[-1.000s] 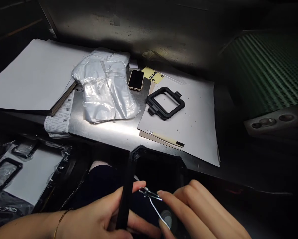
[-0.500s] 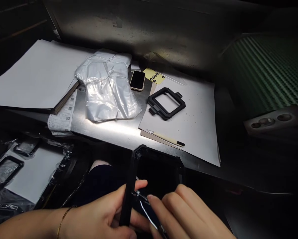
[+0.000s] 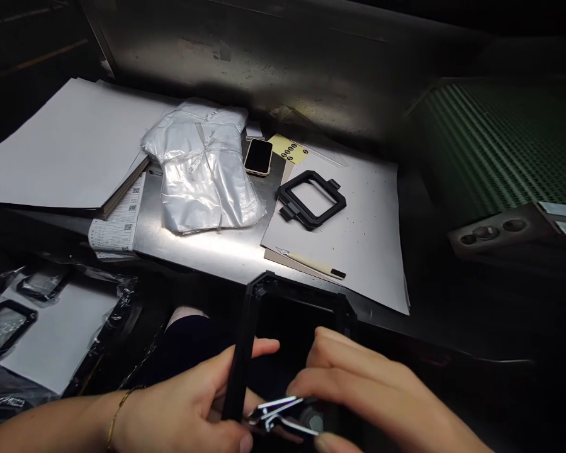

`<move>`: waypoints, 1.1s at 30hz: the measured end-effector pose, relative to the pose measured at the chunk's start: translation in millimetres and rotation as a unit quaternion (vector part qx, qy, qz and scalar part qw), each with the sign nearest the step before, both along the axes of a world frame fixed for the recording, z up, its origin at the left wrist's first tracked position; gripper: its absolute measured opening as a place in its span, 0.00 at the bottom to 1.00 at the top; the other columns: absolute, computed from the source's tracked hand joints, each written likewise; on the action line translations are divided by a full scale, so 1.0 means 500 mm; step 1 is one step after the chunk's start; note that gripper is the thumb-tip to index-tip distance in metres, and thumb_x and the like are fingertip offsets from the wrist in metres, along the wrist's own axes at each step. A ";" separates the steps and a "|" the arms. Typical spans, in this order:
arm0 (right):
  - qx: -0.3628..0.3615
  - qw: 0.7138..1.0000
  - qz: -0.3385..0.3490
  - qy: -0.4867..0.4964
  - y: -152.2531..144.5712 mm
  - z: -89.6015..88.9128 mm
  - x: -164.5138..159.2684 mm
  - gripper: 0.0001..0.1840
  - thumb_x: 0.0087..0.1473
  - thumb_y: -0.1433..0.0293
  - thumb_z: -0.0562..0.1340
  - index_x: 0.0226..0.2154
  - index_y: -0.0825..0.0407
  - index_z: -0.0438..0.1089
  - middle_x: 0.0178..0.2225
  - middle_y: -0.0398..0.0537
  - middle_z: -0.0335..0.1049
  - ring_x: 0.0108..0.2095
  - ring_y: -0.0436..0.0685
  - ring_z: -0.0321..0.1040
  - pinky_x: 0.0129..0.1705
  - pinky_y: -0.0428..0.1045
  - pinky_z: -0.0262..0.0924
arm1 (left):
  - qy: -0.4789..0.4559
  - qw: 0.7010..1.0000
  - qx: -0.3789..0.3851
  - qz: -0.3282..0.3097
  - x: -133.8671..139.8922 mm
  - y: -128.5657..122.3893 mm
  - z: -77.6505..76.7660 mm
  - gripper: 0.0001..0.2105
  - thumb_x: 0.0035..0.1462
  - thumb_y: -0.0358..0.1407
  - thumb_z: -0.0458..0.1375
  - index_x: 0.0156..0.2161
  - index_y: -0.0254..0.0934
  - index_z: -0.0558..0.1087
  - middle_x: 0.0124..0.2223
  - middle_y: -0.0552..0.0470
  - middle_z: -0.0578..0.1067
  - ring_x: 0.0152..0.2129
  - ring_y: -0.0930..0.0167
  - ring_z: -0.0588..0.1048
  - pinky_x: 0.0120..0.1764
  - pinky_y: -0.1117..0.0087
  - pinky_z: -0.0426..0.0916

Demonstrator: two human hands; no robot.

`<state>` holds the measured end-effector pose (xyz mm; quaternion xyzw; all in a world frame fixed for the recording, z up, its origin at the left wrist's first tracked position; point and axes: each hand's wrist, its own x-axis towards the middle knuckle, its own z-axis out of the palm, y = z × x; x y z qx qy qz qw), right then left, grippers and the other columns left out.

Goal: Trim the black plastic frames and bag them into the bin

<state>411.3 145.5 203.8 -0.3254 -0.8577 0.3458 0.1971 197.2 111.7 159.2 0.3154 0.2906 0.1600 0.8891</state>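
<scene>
My left hand [image 3: 188,399] grips the left side of a black plastic frame [image 3: 242,352], held upright over my lap below the bench edge. My right hand [image 3: 372,390] is closed on silver nail clippers [image 3: 283,412], its fingers above and its thumb below. The clippers' jaws are beside the frame's lower left part, close to my left thumb; whether they touch the frame I cannot tell. The frame's lower side is hidden by my hands and darkness. A second black frame [image 3: 298,212] with two tabs lies on white sheets [image 3: 372,239] on the bench.
A craft knife [image 3: 311,263] lies along the sheets' front edge. Behind are a phone [image 3: 259,156], a yellow sticker sheet [image 3: 289,150] and tied clear bags [image 3: 207,170]. White boards [image 3: 75,145] are stacked left. A plastic-lined box [image 3: 51,340] holds black frames. A green ridged belt [image 3: 490,145] stands right.
My right hand has turned and moved right and down, bringing the clippers lower and more level. My left hand keeps its grip on the frame. The view has shifted slightly.
</scene>
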 end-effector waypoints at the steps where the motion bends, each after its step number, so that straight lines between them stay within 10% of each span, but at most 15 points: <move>1: -0.043 0.998 -0.042 0.015 0.003 -0.004 0.018 0.10 0.52 0.66 0.55 0.39 0.48 0.66 0.30 0.45 0.69 0.31 0.52 0.68 0.31 0.44 0.66 | -0.023 0.999 -0.012 0.030 -0.002 0.000 -0.002 0.25 0.52 0.29 0.55 0.54 0.43 0.52 0.45 0.46 0.73 0.43 0.64 0.71 0.49 0.53 0.56; 6: -0.189 0.915 -0.286 0.210 0.008 -0.060 0.059 0.10 0.50 0.66 0.57 0.37 0.45 0.70 0.46 0.47 0.66 0.46 0.57 0.64 0.41 0.48 0.64 | -0.142 0.956 -0.018 0.254 0.011 0.016 -0.010 0.09 0.53 0.29 0.54 0.39 0.41 0.61 0.50 0.47 0.70 0.50 0.61 0.65 0.51 0.54 0.54; 11: -0.418 0.792 -0.204 0.396 0.021 -0.120 -0.009 0.12 0.51 0.64 0.55 0.37 0.45 0.69 0.51 0.49 0.62 0.48 0.60 0.62 0.50 0.59 0.54 | -0.153 0.923 0.126 0.331 0.063 0.028 -0.032 0.06 0.53 0.28 0.55 0.32 0.42 0.62 0.52 0.55 0.67 0.53 0.65 0.60 0.54 0.56 0.50; 15: -0.372 0.827 -0.187 0.377 0.047 -0.119 0.002 0.09 0.49 0.65 0.57 0.35 0.45 0.70 0.44 0.45 0.67 0.40 0.54 0.67 0.44 0.51 0.59 | -0.076 0.949 0.216 0.215 0.064 0.023 -0.063 0.18 0.46 0.26 0.60 0.42 0.45 0.66 0.57 0.51 0.59 0.56 0.64 0.53 0.56 0.57 0.45; 21: -0.249 0.964 0.003 0.091 0.083 -0.050 0.087 0.09 0.47 0.68 0.59 0.33 0.51 0.69 0.37 0.46 0.67 0.39 0.53 0.65 0.41 0.51 0.59 | -0.034 0.994 0.042 0.092 -0.008 0.075 -0.073 0.20 0.59 0.42 0.40 0.51 0.35 0.60 0.42 0.39 0.73 0.36 0.61 0.75 0.34 0.62 0.67; 27: -0.208 0.974 0.059 -0.073 0.092 -0.029 0.062 0.09 0.44 0.76 0.59 0.32 0.52 0.70 0.40 0.47 0.67 0.40 0.52 0.66 0.43 0.49 0.60 | -0.110 0.989 0.009 -0.102 -0.029 0.103 -0.029 0.18 0.52 0.31 0.53 0.49 0.36 0.62 0.41 0.45 0.76 0.40 0.62 0.74 0.47 0.56 0.58; 33: 0.021 0.987 -0.148 -0.057 0.039 -0.014 0.042 0.10 0.50 0.71 0.58 0.37 0.48 0.67 0.39 0.47 0.67 0.40 0.51 0.67 0.38 0.45 0.65 | -0.078 0.994 -0.006 0.081 -0.010 0.040 -0.008 0.18 0.54 0.31 0.52 0.51 0.37 0.59 0.42 0.44 0.75 0.40 0.61 0.73 0.49 0.54 0.54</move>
